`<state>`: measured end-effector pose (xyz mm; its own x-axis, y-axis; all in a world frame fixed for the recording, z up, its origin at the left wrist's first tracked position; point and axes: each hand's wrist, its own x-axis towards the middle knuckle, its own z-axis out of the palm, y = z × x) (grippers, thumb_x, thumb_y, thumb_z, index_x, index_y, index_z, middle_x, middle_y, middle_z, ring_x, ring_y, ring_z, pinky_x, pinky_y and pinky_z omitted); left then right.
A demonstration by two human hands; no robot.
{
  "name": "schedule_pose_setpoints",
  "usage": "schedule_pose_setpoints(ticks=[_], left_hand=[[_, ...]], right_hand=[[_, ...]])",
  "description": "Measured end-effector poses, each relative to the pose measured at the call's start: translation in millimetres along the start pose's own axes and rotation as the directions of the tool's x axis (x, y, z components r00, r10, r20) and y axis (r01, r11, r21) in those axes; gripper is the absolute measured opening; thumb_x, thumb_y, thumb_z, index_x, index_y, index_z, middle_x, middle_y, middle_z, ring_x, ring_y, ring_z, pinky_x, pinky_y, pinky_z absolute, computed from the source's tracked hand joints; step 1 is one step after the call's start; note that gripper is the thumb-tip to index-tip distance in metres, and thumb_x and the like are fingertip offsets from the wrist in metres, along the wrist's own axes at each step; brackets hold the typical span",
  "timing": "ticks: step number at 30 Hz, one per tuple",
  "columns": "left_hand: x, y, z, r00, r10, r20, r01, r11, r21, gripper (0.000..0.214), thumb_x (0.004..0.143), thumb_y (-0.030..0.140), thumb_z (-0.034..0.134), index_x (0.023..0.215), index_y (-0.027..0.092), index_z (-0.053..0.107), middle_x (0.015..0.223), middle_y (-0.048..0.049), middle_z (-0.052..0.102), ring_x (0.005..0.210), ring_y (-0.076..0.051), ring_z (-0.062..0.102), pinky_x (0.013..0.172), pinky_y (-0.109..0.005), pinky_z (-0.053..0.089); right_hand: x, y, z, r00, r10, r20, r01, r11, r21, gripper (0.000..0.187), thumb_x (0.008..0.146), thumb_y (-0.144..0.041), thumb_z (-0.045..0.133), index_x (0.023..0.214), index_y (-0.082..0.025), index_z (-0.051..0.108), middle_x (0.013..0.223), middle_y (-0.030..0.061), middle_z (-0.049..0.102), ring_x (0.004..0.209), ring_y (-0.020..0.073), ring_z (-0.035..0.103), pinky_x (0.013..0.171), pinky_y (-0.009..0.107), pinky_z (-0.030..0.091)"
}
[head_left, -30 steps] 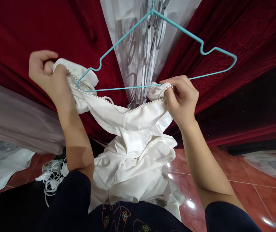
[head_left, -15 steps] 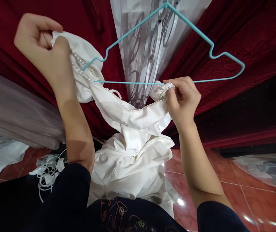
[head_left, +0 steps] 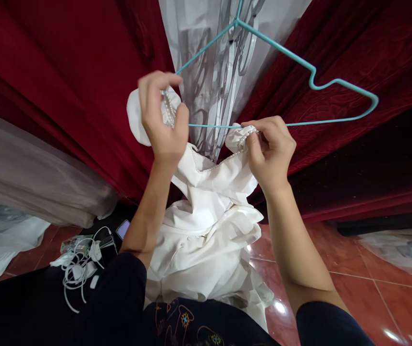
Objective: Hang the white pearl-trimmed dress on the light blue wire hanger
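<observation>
A white dress point(head_left: 206, 216) with a pearl-trimmed neckline hangs in front of me, its skirt gathered lower down. My right hand point(head_left: 272, 149) pinches the pearl edge beside one bunched sleeve, right at the bottom bar of a light-blue hanger point(head_left: 335, 121). At the hanger's left end, my left hand point(head_left: 160, 117) is slightly blurred, its thumb and fingertips apart around the other puffy sleeve point(head_left: 137, 117). Pearls show between that thumb and fingers. The hanger's left end is hidden behind the hand and cloth; its right end is bare.
Dark red curtains point(head_left: 65, 72) stand on both sides of sheer white fabric point(head_left: 209, 72). On a black surface at lower left lie tangled white cables point(head_left: 79, 264) and a phone point(head_left: 122, 229). Red tiles point(head_left: 400, 298) cover the floor.
My left hand has moved right and slightly down with the sleeve, onto the hanger's left end, and its fingers have parted. The neckline is slacker. My right hand has barely moved.
</observation>
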<state>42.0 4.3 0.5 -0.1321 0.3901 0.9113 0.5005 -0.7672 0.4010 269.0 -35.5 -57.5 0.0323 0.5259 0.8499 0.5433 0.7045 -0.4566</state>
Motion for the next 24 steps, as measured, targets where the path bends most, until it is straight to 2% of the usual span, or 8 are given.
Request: schedule_pose_setpoints(ticks=[2, 6, 10, 13, 17, 20, 22, 24], left_hand=[[-22.6, 19.6, 6.2, 0.974, -0.03, 0.223, 0.006, 0.994, 0.107, 0.024, 0.113, 0.031, 0.044, 0.122, 0.03, 0.065, 0.132, -0.0078, 0.069, 0.13, -0.026, 0.063, 0.116, -0.046, 0.051], [-45.3, 35.1, 21.6, 0.816, -0.072, 0.574, -0.042, 0.982, 0.183, 0.04, 0.112, 0.015, 0.036, 0.129, 0.027, 0.07, 0.128, -0.0034, 0.077, 0.121, -0.021, 0.069, 0.119, -0.042, 0.045], [-46.9, 41.4, 23.3, 0.823, -0.079, 0.563, -0.056, 0.974, 0.218, 0.042, 0.113, 0.011, 0.037, 0.125, 0.024, 0.075, 0.115, -0.0017, 0.08, 0.107, -0.02, 0.071, 0.109, -0.038, 0.047], [-40.2, 46.2, 16.4, 0.815, -0.115, 0.569, -0.04, 0.966, 0.254, 0.045, 0.11, 0.005, 0.039, 0.123, 0.025, 0.077, 0.111, -0.0012, 0.08, 0.105, -0.02, 0.072, 0.106, -0.038, 0.047], [-30.8, 44.6, 10.6, 0.79, -0.171, 0.589, 0.007, 0.963, 0.269, 0.045, 0.103, 0.0, 0.044, 0.117, 0.025, 0.079, 0.104, -0.0002, 0.08, 0.1, -0.021, 0.072, 0.102, -0.039, 0.047], [-27.8, 44.0, 10.4, 0.78, -0.192, 0.596, 0.04, 0.965, 0.259, 0.045, 0.102, 0.0, 0.045, 0.114, 0.025, 0.08, 0.102, -0.0002, 0.08, 0.098, -0.022, 0.072, 0.103, -0.042, 0.047], [-27.0, 45.3, 10.9, 0.777, -0.201, 0.596, 0.051, 0.965, 0.258, 0.045, 0.101, 0.0, 0.044, 0.113, 0.024, 0.081, 0.101, -0.0008, 0.08, 0.096, -0.022, 0.072, 0.106, -0.043, 0.048], [-26.1, 46.9, 11.2, 0.769, -0.212, 0.602, 0.054, 0.961, 0.27, 0.046, 0.1, 0.0, 0.043, 0.111, 0.023, 0.081, 0.101, -0.0015, 0.08, 0.096, -0.022, 0.072, 0.108, -0.044, 0.048]], right_hand=[[1.4, 4.0, 0.7, 1.0, -0.011, -0.007, 0.012, 0.999, 0.044, 0.025, 0.109, -0.037, 0.055, 0.111, -0.023, 0.077, 0.101, 0.0063, 0.07, 0.096, 0.0205, 0.069, 0.087, 0.04, 0.058], [0.2, 3.6, 1.2, 1.0, -0.022, -0.02, 0.022, 0.999, 0.033, 0.023, 0.108, -0.031, 0.056, 0.112, -0.024, 0.077, 0.101, 0.0059, 0.07, 0.099, 0.0204, 0.069, 0.088, 0.04, 0.058], [-9.9, -2.3, -5.3, 0.996, -0.085, -0.03, 0.083, 0.995, -0.063, 0.031, 0.105, -0.025, 0.052, 0.125, -0.028, 0.075, 0.119, 0.0077, 0.07, 0.114, 0.0239, 0.069, 0.099, 0.047, 0.059], [-14.0, 17.7, -24.3, 0.942, -0.171, -0.287, 0.118, 0.974, -0.192, 0.033, 0.099, -0.021, 0.055, 0.125, -0.027, 0.075, 0.124, 0.0094, 0.064, 0.121, 0.0265, 0.063, 0.1, 0.049, 0.055], [5.3, 86.3, -71.9, 0.77, -0.269, -0.579, 0.127, 0.953, -0.274, 0.022, 0.087, -0.019, 0.063, 0.109, -0.019, 0.066, 0.099, 0.0041, 0.055, 0.08, 0.0134, 0.05, 0.069, 0.03, 0.04], [35.9, 119.2, -99.7, 0.786, -0.34, -0.517, 0.213, 0.933, -0.29, 0.021, 0.073, -0.011, 0.065, 0.091, -0.019, 0.059, 0.084, -0.0021, 0.05, 0.069, 0.008, 0.04, 0.062, 0.025, 0.026], [56.9, 111.5, -103.9, 0.728, -0.319, -0.607, 0.218, 0.947, -0.236, 0.022, 0.066, -0.004, 0.059, 0.082, -0.018, 0.058, 0.075, -0.0041, 0.048, 0.061, 0.0052, 0.032, 0.059, 0.024, 0.016], [74.6, 83.2, -97.3, 0.752, -0.247, -0.611, 0.207, 0.969, -0.137, 0.022, 0.065, -0.002, 0.06, 0.08, -0.018, 0.057, 0.073, -0.0047, 0.049, 0.058, 0.0042, 0.03, 0.058, 0.026, 0.013]])
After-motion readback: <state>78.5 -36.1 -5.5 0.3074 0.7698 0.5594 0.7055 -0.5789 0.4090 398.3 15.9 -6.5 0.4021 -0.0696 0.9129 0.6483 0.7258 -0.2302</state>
